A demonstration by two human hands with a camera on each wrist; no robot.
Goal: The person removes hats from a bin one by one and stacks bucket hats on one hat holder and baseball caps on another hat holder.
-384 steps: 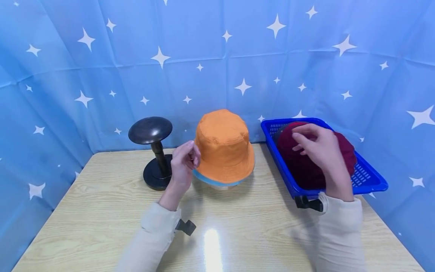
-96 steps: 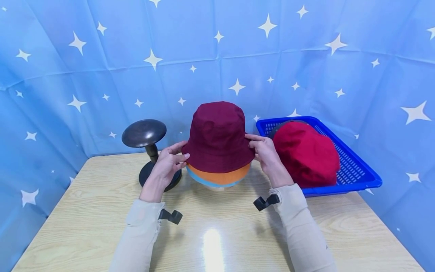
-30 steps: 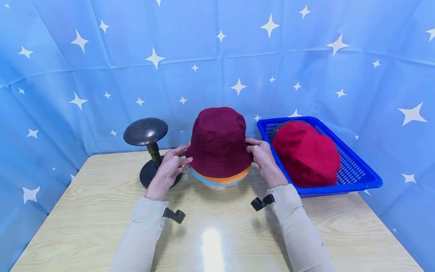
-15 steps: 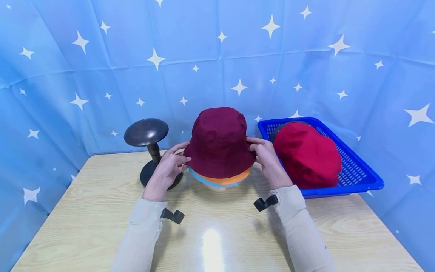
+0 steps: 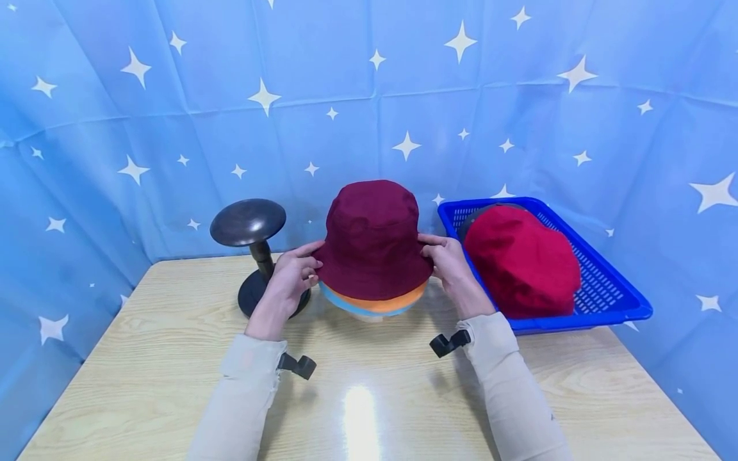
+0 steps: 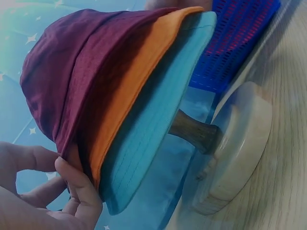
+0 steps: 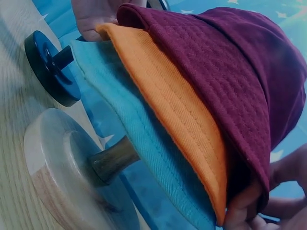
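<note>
A maroon bucket hat (image 5: 373,240) sits on top of an orange bucket hat (image 7: 177,115) and a light blue bucket hat (image 6: 148,129), stacked on a wooden hat stand (image 6: 240,148). My left hand (image 5: 290,280) pinches the left side of the maroon brim between thumb and fingers; the left wrist view shows this up close. On the opposite side my right hand (image 5: 452,269) pinches the brim in the same way. The crown of the light blue hat is hidden under the others.
Left of the stack stands a black hat stand (image 5: 248,224) with a round base. At the right a blue plastic basket (image 5: 611,294) holds a red hat (image 5: 521,262) and something dark grey behind it. A star-patterned blue curtain (image 5: 369,128) hangs behind the wooden table (image 5: 173,358).
Since the oldest frame, the maroon hat has gone from the basket onto the orange hat. It has come slightly lower over the last few seconds; both hands stay at its brim.
</note>
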